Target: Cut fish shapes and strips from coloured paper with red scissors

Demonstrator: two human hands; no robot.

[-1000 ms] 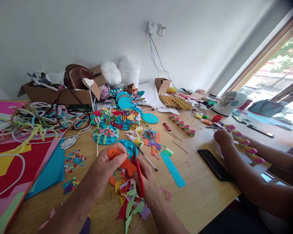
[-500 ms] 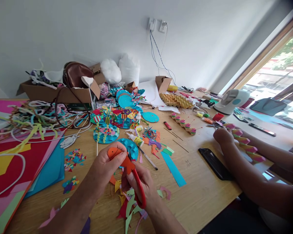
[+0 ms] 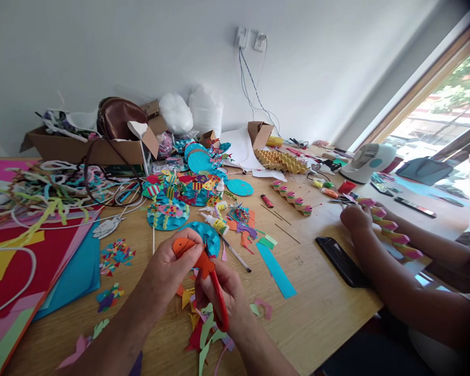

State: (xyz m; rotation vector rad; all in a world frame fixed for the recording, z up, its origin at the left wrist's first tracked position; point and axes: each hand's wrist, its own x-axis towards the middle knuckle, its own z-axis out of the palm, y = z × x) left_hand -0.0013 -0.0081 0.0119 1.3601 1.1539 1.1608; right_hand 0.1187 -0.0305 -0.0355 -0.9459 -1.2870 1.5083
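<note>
My left hand (image 3: 176, 256) pinches an orange paper fish (image 3: 198, 257) between thumb and fingers, its head end with a small dark eye turned left. In my right hand (image 3: 227, 290) is a pair of red-handled scissors (image 3: 221, 308). The blades point up and away, close against the upper edge of the fish; how far apart they are is hard to make out. Beneath both hands lie green, red and yellow paper scraps (image 3: 206, 326). A blue paper disc (image 3: 201, 235) rests on the table just beyond the fish.
Coloured paper sheets (image 3: 62, 282) and a tangle of pipe cleaners (image 3: 55, 193) lie left. Glue bottles (image 3: 217, 223), a pen (image 3: 237, 254) and a blue strip (image 3: 276, 271) are ahead. At right, another person's hand (image 3: 354, 216) holds a painted egg-carton strip (image 3: 391, 230) near a black phone (image 3: 340, 261).
The view has shifted slightly, so the table's things sit a little further left. My hands keep nearly the same hold on the fish and scissors.
</note>
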